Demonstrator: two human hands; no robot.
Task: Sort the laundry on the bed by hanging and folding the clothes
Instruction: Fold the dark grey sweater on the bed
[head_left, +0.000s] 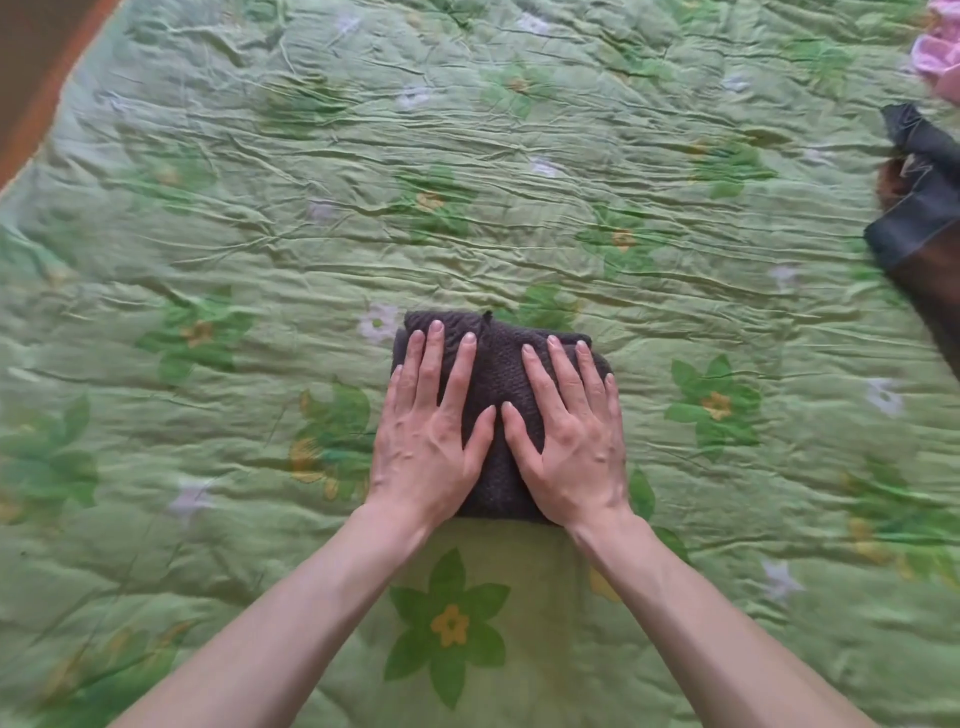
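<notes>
On the bedspread (260, 208), both hands (498, 436) press flat, half-hiding a folded dark knit (496, 364).

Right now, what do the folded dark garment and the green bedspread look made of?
Folded dark garment: seemingly a matte knit, wool or acrylic; its surface shows a ribbed stitch texture. Green bedspread: probably thin, slightly glossy quilted cotton or polyester; fine crinkles catch light.

Your left hand (431, 436) and right hand (569, 441) lie flat, palms down, side by side with thumbs nearly touching. The fingers are straight and slightly spread, pointing away from you. Both bare forearms reach forward, converging from the lower corners toward the wrists.
</notes>
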